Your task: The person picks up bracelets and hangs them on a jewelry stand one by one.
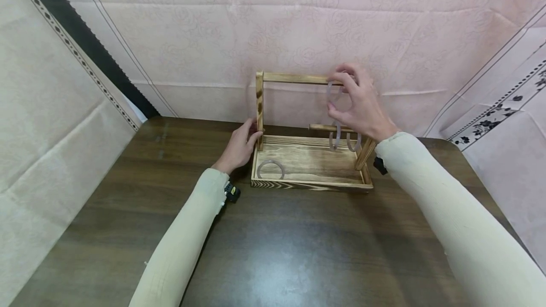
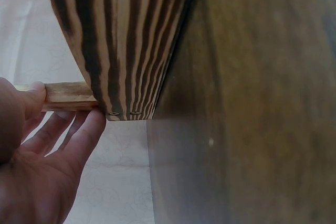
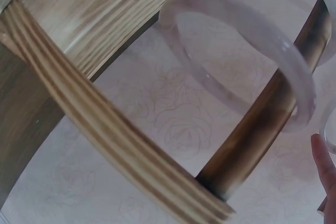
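Wooden rack, one, standing on a dark brown table: shallow tray base, left upright, right upright, top bar and lower dowel.

Translucent pale bangles: one held bangle, up by the right end of the top bar; two hanging bangles around the lower dowel, the inner one nearer the right upright; one loose bangle in the tray's front left corner.

Left hand: grips the left upright low down, thumb opposite fingers. Right hand: pinches the held bangle between thumb and fingers.

Left wrist device: black, yellow mark too small to read.

Backdrop: pale cloth, rose pattern.
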`<state>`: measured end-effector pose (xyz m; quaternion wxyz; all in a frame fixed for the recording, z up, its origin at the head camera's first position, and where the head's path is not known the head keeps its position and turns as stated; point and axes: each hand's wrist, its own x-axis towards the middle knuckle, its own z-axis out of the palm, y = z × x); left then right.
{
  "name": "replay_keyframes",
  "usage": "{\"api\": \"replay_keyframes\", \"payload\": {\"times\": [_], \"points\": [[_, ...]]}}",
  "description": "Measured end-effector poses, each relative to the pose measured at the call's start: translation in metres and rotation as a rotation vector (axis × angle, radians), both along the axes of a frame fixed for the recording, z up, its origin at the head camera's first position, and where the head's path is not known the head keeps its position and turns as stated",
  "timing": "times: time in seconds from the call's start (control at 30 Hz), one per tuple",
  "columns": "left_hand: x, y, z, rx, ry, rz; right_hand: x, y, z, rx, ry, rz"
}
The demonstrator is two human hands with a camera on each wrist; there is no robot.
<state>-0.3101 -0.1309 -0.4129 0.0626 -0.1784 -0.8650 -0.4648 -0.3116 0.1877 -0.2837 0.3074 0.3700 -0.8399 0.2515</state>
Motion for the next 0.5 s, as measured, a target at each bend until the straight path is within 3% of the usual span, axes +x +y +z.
{"api": "replay_keyframes", "payload": {"times": [0.5], "points": [[0.000,0.000,0.000,0.000,-0.002,-0.004,0.000,-0.015,0.002,0.009,-0.022,0.014]]}}
